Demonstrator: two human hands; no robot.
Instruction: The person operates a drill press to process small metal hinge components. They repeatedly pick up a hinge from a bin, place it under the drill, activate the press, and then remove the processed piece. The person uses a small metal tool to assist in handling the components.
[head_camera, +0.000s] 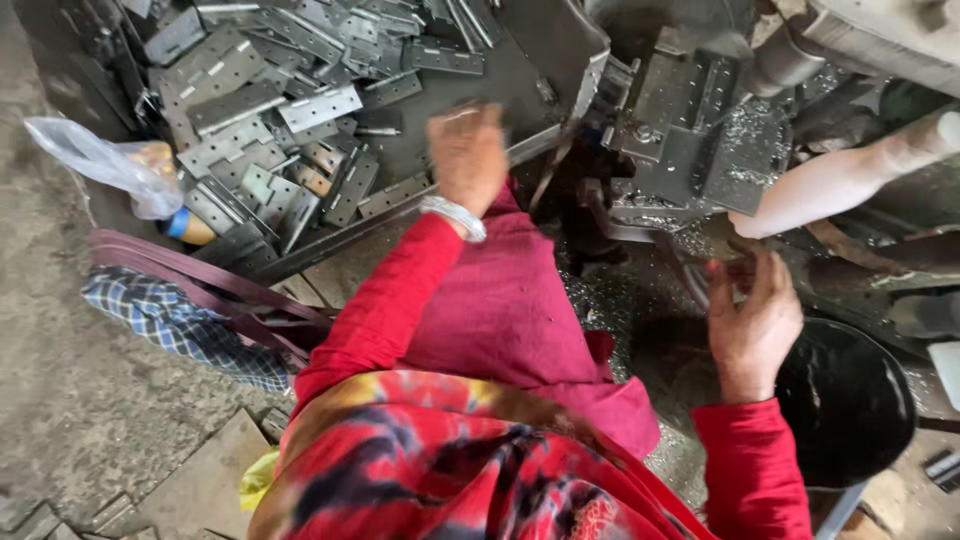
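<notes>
Left hand (467, 155): reaching forward over the tray (420, 150) of perforated hinge plates (320, 108), fingers curled downward and blurred; whether anything is pinched beneath them cannot be told. A silver bangle (455, 215) is sitting at the wrist, above a red sleeve (385, 310).

Right hand (755, 320): hovering just below the press machine's fixture (690, 140), fingers spread and half open, palm facing inward; nothing is visibly held.

Hinge plates: lying loosely heaped in the tray, overlapping at all angles, well to the left of the fixture.

Metal shavings (745, 140): littering the fixture's upper face and the floor under it.

White lever handle (840, 180): projecting from the right, passing just above the right hand.

Black bucket (850, 400): standing beside the right forearm.

Plastic bag (110, 165) and checked cloth (180, 325): lying at the tray's left edge.

Hazards, as judged: bare fingers are working beside stamped edges and swarf, so cuts seem likely; the right hand is waiting close under the fixture, where a pinch could occur should the lever drop; bangle and loose sleeve could be snagging on the heap; a blind grab may be dragging neighbouring plates off the tray.
</notes>
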